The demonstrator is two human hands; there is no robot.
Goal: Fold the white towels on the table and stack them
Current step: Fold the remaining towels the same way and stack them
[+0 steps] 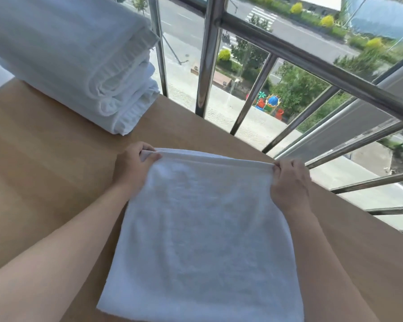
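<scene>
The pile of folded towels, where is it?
In the head view, the pile of folded towels sits far left on the table, beside the railing, beyond the left hand.

**A:** Can you make out the whole folded pile (68,56)?

**B:** No, the top and left edges cut it off (and it's rather blurred). The towel (203,228) runs off the bottom edge, and the left hand (133,169) has its fingers tucked behind the far hem.

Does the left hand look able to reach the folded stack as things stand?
Probably yes: only bare table lies between the left hand and the stack, though that hand pinches the towel's corner.
</scene>
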